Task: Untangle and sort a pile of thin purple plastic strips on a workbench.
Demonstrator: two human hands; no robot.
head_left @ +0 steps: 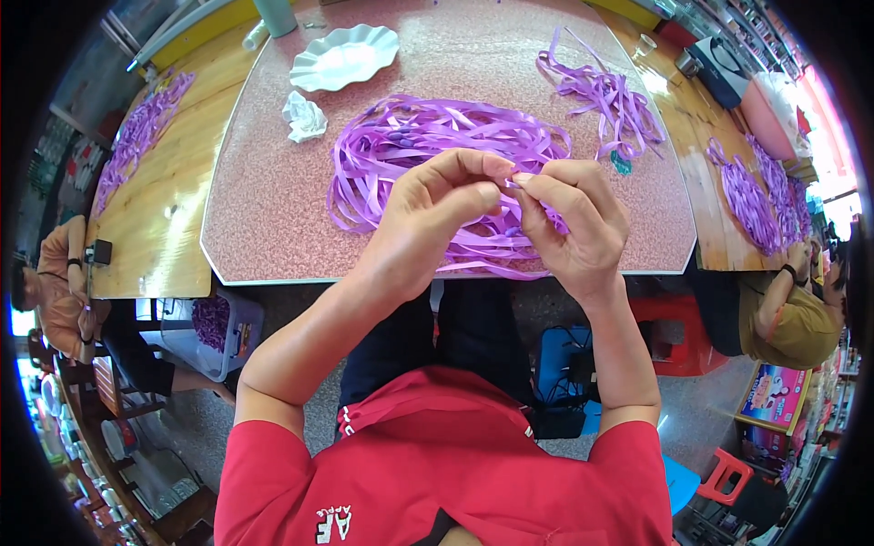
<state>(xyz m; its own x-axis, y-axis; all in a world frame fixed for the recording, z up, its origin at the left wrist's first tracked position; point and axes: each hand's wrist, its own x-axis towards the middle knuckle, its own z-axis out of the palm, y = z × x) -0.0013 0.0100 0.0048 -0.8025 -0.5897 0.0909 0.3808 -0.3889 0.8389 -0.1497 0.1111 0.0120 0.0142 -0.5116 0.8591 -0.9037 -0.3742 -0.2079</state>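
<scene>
Above a heap of purple ribbons on the pink speckled table, my two hands meet fingertip to fingertip. Thumb and forefinger of my left hand are bent together around a small purple bit, which looks like the end of a ribbon. My right hand pinches the same bit from the other side, its remaining fingers curled in. The fingertips cover most of what is held, so its exact shape is hidden. Loops of the heap lie below both hands and reach the near table edge.
A white wavy-edged dish and a crumpled white tissue lie at the back left. More purple ribbons lie back right. People sit at wooden side tables, left and right. A red stool stands below right.
</scene>
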